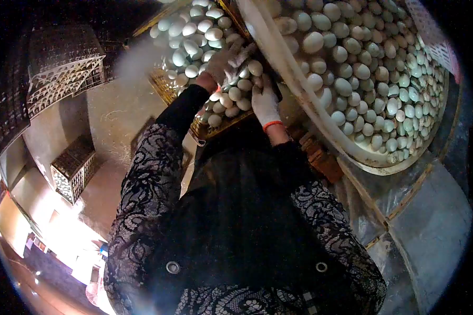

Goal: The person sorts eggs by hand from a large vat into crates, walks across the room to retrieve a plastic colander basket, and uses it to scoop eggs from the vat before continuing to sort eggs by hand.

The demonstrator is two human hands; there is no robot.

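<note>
Many pale eggs point(192, 47) fill a yellow-edged crate point(160, 86) in front of me. Over the crate's middle, my gloved left hand point(224, 65) reaches across the eggs with its fingers stretched out. My gloved right hand point(266, 98), with an orange cuff, is at the crate's right side. Its fingers are bent beside an egg point(255, 67), and I cannot make out whether they hold it. More eggs point(232, 97) lie between my two hands.
A large round pale tub point(299, 100) full of eggs stands close on the right. Stacked dark crates point(63, 68) are at the upper left, with a smaller crate point(73, 168) below them. Bricks point(323, 160) lie beneath the tub's near side.
</note>
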